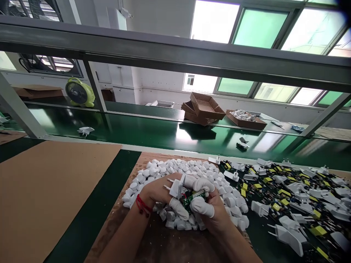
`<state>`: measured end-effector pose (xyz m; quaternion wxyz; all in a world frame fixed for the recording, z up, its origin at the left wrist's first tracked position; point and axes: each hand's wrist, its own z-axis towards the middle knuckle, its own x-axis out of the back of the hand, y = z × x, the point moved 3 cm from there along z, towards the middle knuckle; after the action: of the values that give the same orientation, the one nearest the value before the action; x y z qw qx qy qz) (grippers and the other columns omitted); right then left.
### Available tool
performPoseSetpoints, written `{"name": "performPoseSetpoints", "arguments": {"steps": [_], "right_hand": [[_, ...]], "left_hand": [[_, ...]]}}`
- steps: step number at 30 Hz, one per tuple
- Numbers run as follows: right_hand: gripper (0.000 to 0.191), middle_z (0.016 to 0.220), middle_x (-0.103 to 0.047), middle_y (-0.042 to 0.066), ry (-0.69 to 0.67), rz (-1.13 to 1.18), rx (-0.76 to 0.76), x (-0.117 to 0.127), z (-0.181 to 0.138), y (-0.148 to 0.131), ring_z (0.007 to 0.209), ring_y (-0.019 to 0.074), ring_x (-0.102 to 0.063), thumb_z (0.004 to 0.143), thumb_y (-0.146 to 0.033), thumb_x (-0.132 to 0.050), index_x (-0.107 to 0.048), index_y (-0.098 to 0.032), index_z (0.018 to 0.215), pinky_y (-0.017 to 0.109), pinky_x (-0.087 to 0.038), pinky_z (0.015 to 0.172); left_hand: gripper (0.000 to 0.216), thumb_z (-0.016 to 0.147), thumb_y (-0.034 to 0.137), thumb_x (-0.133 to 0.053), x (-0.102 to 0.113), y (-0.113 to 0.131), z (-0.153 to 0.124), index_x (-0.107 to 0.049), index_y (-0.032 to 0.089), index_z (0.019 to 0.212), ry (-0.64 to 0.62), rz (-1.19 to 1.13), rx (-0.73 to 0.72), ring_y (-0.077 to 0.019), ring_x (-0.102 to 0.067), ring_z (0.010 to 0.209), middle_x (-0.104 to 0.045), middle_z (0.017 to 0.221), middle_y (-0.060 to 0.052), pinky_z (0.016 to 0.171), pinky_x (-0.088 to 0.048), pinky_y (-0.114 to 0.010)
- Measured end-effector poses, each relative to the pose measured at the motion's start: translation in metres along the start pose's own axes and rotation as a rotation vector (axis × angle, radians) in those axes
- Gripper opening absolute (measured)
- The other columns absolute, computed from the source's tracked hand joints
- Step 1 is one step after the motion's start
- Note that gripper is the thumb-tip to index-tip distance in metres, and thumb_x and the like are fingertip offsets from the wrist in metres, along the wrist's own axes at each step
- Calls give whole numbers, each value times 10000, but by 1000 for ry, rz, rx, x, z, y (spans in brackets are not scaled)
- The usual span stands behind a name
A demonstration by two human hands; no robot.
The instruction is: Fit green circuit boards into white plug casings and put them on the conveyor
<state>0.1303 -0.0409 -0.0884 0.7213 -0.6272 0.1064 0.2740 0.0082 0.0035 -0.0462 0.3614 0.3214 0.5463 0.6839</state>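
Note:
Both my hands meet over a heap of small white plastic caps [170, 168]. My left hand [167, 191], with white finger cots and a red cord at the wrist, grips a white two-pin plug housing [175, 188], its pins pointing left. A green circuit board [193, 199] sits between the thumb and fingers of my right hand [211, 204], which also wears white finger cots. A bit of red wire shows between housing and board. Fingers cover the rest of both parts.
On the right lies a spread of circuit boards with white plug housings [290, 193]. A green conveyor belt [142, 128] runs behind, carrying a few pieces. Beyond are cardboard trays [208, 106] and a green fan [79, 93]. A metal beam [175, 54] crosses overhead; cardboard [55, 182] covers the left.

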Motion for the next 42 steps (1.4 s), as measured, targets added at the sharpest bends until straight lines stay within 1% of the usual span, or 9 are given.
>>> {"name": "performPoseSetpoints", "arguments": {"steps": [6, 14, 17, 21, 26, 31, 36, 40, 42], "right_hand": [[415, 967, -730, 85, -35, -87, 6, 11, 0, 2, 991, 291, -623, 593, -431, -826, -726, -258, 956, 445, -497, 878], [296, 883, -742, 53, -87, -60, 38, 0, 0, -10, 1005, 299, -633, 604, -310, -842, -775, -305, 892, 483, -462, 937], [277, 872, -745, 50, -99, -32, 36, -3, 0, -10, 988, 292, -642, 609, -331, -840, -780, -310, 878, 489, -454, 949], [323, 932, -748, 59, -41, -73, 39, 3, 0, -7, 920, 289, -664, 579, -384, -848, -780, -303, 885, 484, -477, 923], [295, 932, -755, 71, 26, -140, 72, 8, 1, -9, 905, 294, -669, 583, -411, -826, -784, -284, 845, 452, -504, 896], [257, 799, -761, 66, 68, -38, -26, 5, 2, -12, 802, 305, -682, 542, -408, -828, -784, -266, 752, 454, -538, 812], [223, 650, -701, 33, 118, -25, -13, 9, 2, -8, 676, 239, -648, 646, -463, -782, -753, -258, 729, 405, -550, 735], [208, 609, -653, -2, 183, -25, 46, 13, 3, -8, 760, 230, -647, 694, -461, -766, -724, -287, 798, 375, -541, 773], [324, 669, -677, 18, 196, -78, 49, 12, 3, -11, 863, 256, -649, 691, -506, -757, -718, -282, 922, 389, -532, 819]], "left_hand": [[728, 452, 258, -891, 3, -8, -2, -679, 198, 1146, 37, 16, -31, -346, -647, 1025, -741, 1001, -90, 855, -545, -388], [764, 474, 333, -884, 2, 4, 0, -648, 183, 1185, -103, 104, -35, -335, -632, 1056, -715, 1083, -105, 893, -526, -375], [814, 439, 373, -892, 1, 7, 1, -645, 148, 1181, -124, 72, -40, -337, -626, 1066, -706, 1097, -118, 903, -519, -364], [780, 462, 394, -882, -3, 6, 1, -654, 150, 1167, -146, 11, 5, -329, -633, 1057, -715, 1077, -113, 901, -521, -360], [759, 448, 349, -893, -4, 5, 2, -670, 165, 1151, -90, -20, 13, -333, -642, 1038, -729, 1042, -100, 891, -528, -374], [749, 450, 315, -893, -4, 4, 2, -674, 171, 1151, -86, -23, 43, -340, -631, 1059, -725, 1062, -94, 897, -526, -381], [748, 460, 235, -888, -8, -1, 6, -662, 184, 1171, 12, -134, -31, -353, -606, 1107, -712, 1096, -111, 938, -497, -405], [737, 493, 259, -872, -16, -9, 11, -643, 172, 1188, 176, -301, -80, -354, -601, 1112, -703, 1110, -127, 969, -467, -448], [706, 528, 287, -857, -21, -14, 13, -639, 170, 1188, 210, -363, -92, -348, -603, 1106, -700, 1111, -129, 970, -461, -460]]}}
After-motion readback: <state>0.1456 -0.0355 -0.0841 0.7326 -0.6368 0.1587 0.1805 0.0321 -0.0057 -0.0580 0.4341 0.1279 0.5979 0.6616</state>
